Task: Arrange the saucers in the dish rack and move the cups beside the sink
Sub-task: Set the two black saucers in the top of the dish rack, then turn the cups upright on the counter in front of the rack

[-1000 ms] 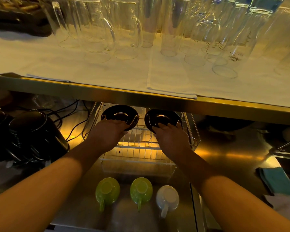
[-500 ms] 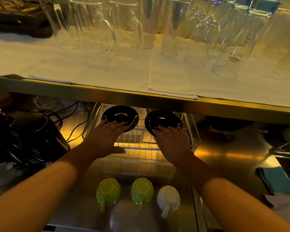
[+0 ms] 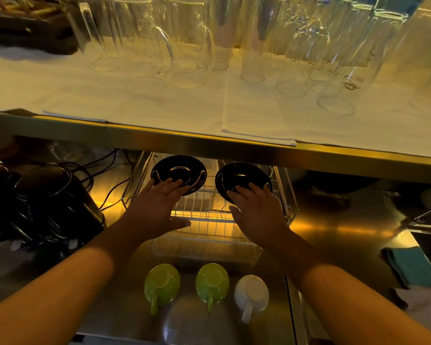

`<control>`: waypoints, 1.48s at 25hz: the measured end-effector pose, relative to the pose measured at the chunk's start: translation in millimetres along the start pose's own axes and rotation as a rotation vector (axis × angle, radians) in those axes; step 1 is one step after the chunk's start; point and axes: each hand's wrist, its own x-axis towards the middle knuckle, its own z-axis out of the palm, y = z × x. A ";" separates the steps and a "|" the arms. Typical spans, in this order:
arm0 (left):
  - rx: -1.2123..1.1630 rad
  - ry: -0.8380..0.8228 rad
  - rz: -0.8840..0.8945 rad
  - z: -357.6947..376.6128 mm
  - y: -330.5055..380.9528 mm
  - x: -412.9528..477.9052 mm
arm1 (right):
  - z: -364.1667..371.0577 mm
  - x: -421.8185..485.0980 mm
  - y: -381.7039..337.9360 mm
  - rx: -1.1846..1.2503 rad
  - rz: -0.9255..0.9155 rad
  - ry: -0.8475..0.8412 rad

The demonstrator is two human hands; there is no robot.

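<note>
Both hands have eased back, fingers spread: left hand (image 3: 157, 207) and right hand (image 3: 256, 210) only fingertip-touch two black saucers (image 3: 182, 170) propped in dish rack (image 3: 209, 215); risk: saucers tip once unsupported

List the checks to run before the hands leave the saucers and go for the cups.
1. Left black glossy saucer standing on edge in the white wire dish rack: ok.
2. Right black glossy saucer standing likewise: ok.
3. Left hand fingers spread, not clamped: ok.
4. Right hand the same: ok.
5. Saucers seated firmly in slots: cannot tell.
6. Two green cups and white cup upside down, reachable on steel counter: ok.
</note>
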 end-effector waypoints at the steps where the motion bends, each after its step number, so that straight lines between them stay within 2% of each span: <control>1: -0.027 0.059 -0.006 0.3 3.3 -7.1 | -3.9 -3.7 -1.7 0.024 -0.023 0.039; 5: -0.107 0.544 0.086 24.6 8.4 -57.6 | -8.4 -41.3 -11.6 0.153 -0.233 0.376; 7: -0.138 0.613 0.102 57.9 5.8 -89.3 | 6.8 -73.7 -17.4 0.181 -0.307 0.293; 9: -0.150 0.507 0.063 103.3 0.3 -121.4 | 33.5 -105.7 -19.9 0.168 -0.314 0.069; 12: -0.128 0.250 -0.084 167.3 -11.4 -164.2 | 73.7 -139.0 -23.3 0.086 -0.224 -0.269; 14: -0.115 0.061 -0.192 198.4 -19.0 -182.0 | 100.3 -152.3 -26.1 0.004 -0.234 -0.413; 17: -0.201 -0.048 -0.360 232.1 -24.1 -191.1 | 132.7 -169.0 -29.1 -0.098 -0.191 -0.636; 22: -0.222 -0.161 -0.484 257.2 -16.7 -180.3 | 146.7 -173.6 -44.7 -0.206 -0.149 -0.702; 27: -0.197 -0.162 -0.569 265.9 0.4 -168.2 | 154.5 -162.9 -51.8 -0.262 -0.057 -0.753; 31: -0.144 -0.108 -0.614 285.2 5.2 -165.5 | 168.4 -149.7 -52.9 0.019 0.321 -0.924; 33: -0.124 -0.047 -0.626 299.3 3.9 -164.3 | 173.8 -145.3 -45.8 0.144 0.447 -0.892; 35: -0.101 -0.039 -0.625 305.0 1.9 -162.9 | 158.1 -137.7 -43.4 0.142 0.419 -0.885; 37: -0.090 -0.046 -0.624 303.0 1.0 -163.8 | 134.6 -130.3 -37.4 -0.010 0.225 -0.755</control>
